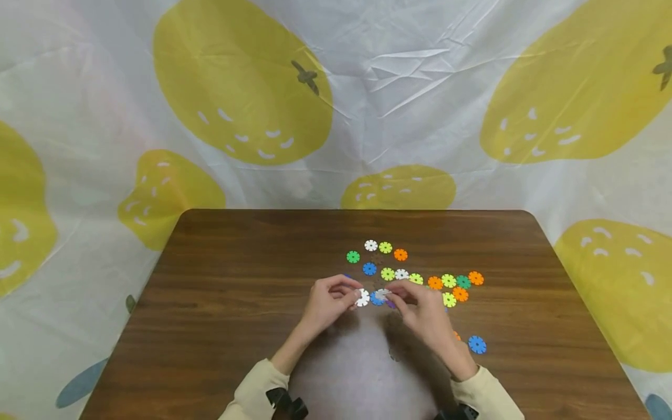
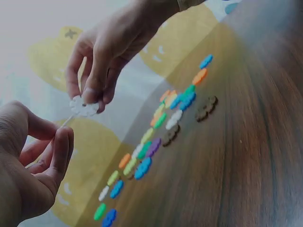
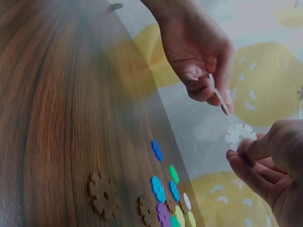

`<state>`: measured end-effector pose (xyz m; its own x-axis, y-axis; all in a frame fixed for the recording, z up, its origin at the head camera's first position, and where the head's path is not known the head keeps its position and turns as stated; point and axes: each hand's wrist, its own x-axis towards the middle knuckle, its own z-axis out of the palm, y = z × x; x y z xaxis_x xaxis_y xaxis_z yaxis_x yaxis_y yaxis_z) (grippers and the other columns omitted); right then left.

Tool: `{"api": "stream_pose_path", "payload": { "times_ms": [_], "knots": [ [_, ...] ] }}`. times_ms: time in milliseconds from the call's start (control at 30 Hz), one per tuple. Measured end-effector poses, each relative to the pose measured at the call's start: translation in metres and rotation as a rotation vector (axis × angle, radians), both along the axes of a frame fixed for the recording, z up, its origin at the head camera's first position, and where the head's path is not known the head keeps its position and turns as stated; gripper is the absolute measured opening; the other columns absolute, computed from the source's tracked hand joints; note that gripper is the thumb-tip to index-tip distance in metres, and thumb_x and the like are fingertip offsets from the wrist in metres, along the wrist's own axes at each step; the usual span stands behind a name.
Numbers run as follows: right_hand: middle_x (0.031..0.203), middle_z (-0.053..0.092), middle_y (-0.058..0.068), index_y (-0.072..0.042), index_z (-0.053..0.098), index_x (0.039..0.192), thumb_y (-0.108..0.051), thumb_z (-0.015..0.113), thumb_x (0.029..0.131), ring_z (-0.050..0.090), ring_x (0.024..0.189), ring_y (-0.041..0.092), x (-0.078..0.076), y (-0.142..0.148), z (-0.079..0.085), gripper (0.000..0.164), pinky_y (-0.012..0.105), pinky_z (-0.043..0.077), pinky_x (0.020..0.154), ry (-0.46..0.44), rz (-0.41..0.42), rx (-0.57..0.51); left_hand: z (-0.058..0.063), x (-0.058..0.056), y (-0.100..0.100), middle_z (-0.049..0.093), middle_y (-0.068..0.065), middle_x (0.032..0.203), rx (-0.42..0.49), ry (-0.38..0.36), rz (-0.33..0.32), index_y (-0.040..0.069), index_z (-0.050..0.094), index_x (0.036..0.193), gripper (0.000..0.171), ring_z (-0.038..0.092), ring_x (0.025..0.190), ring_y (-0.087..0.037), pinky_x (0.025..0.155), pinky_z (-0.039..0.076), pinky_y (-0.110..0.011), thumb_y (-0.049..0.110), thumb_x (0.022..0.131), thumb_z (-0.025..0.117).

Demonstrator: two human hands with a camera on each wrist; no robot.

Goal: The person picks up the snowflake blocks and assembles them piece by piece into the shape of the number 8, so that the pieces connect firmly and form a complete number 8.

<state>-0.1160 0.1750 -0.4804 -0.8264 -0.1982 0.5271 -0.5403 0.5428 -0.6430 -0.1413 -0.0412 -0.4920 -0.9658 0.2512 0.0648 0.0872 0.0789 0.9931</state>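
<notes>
- Pale cloth [image 1: 362,134] hung behind the table and down past its left and right edges, printed with big yellow fruit and white dashes; creased at upper middle.
- Table [image 1: 226,303] of dark, streaked wood grain, its two far corners rounded; the left part is bare wood, and a pale sheen lies on the top between the forearms.
- Cream sleeves [image 1: 490,394], entering from the near side.
- Left hand [image 1: 329,297], raised above the table, thumb and fingers pinching a white disc [image 1: 363,297].
- Right hand [image 1: 425,309], also raised, pinching a second white disc [image 1: 382,294]. The two discs come close together over the table's middle; whether they touch I cannot tell.
- Black wrist gear [image 1: 286,403] at each cuff.
- Loose notched discs, lying flat from mid-table toward the right edge: green [image 1: 353,256] and others nearest the far edge, an orange disc [image 1: 476,278] toward the far right corner, a blue disc [image 1: 477,345] nearer the right edge, and a brown disc [image 2: 206,109] standing apart.
</notes>
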Motion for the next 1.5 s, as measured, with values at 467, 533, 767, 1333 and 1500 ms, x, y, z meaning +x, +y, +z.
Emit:
{"api": "stream_pose_path", "payload": {
  "times_ms": [467,533,767,1333,1500],
  "knots": [
    [0.087,0.077,0.011,-0.002,0.075,0.096,0.014,0.079,0.077,0.075,0.071,0.021,0.004,-0.009,0.006,0.025,0.016,0.060,0.071,0.136,0.073,-0.069,0.017,0.006,0.002,0.072,-0.031,0.088,0.046,0.014,-0.041,-0.011,0.071,0.100,0.014,0.065,0.061,-0.005,0.061,0.062,-0.030,-0.003,0.088,0.070],
    [0.087,0.077,0.012,-0.001,0.075,0.096,0.016,0.079,0.076,0.075,0.071,0.022,0.004,-0.010,0.005,0.026,0.016,0.060,0.070,0.158,0.085,-0.078,0.017,0.006,0.003,0.072,-0.031,0.088,0.044,0.012,-0.040,-0.011,0.072,0.099,0.013,0.064,0.060,-0.004,0.060,0.061,-0.026,-0.004,0.088,0.070],
    [0.082,0.076,0.010,-0.003,0.076,0.092,0.018,0.079,0.073,0.072,0.066,0.019,0.005,-0.012,-0.003,0.029,0.015,0.058,0.065,0.215,0.074,-0.096,0.021,0.012,0.009,0.072,-0.032,0.088,0.067,-0.031,0.022,-0.016,0.070,0.093,0.010,0.063,0.058,-0.005,0.057,0.061,-0.027,-0.011,0.084,0.071],
    [0.094,0.072,0.018,0.004,0.070,0.102,0.018,0.078,0.073,0.072,0.077,0.029,0.002,-0.002,-0.017,0.033,0.029,0.063,0.069,0.039,0.007,0.019,0.019,0.011,0.004,0.070,-0.026,0.081,0.010,0.007,0.089,-0.009,0.072,0.096,0.010,0.062,0.061,-0.007,0.055,0.055,-0.019,-0.006,0.088,0.068],
    [0.094,0.068,0.015,0.002,0.070,0.100,0.010,0.082,0.072,0.068,0.079,0.029,0.008,0.008,-0.024,0.031,0.038,0.062,0.068,-0.190,-0.109,0.218,0.019,0.010,-0.003,0.070,-0.027,0.086,0.023,-0.024,0.119,-0.010,0.071,0.101,0.012,0.067,0.064,-0.018,0.059,0.061,-0.030,-0.007,0.090,0.066]
  ]
}}
